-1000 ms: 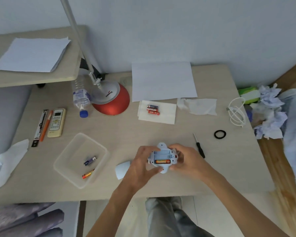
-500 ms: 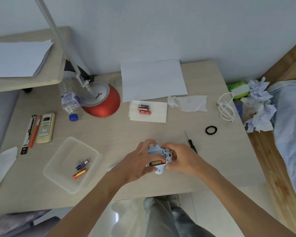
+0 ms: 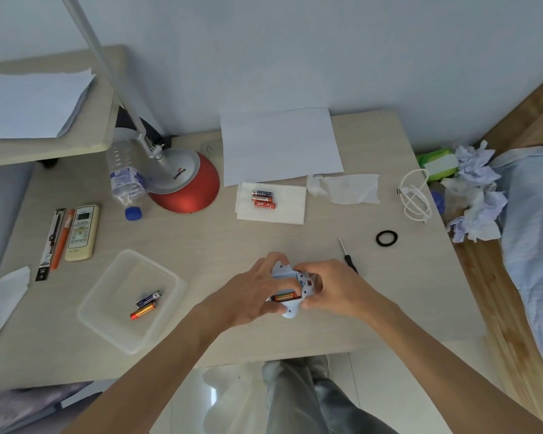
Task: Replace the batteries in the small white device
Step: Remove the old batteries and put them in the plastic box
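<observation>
**Clerk:** Item one?

**Keeper:** Small white device, back open and facing up. The left hand grasps its left side with fingers curled round the edge. The right hand grasps the right end the same way.

**Clerk:** Inside the grip?

**Keeper:** One orange-and-black battery, lying along the near side of the bay. The far slot looks vacant, though fingers hide part of it.

**Clerk:** Outside the grip?

**Keeper:** Two red batteries on a tissue, well beyond the hands. Two more cells in a clear plastic tray, well to the left of the left hand. A screwdriver, just beyond the right hand.

**Clerk:** Step in hand?

**Keeper:** Working that one cell, by my reading. I cannot tell whether it is going in or coming out.

**Clerk:** Handling notes?

**Keeper:** Let the right hand only steady the body. Push the cell toward its spring end with the left thumb, then tip the free end. Check the polarity marks. Keep the device low over the desk, so a slipped cell cannot roll far.
</observation>
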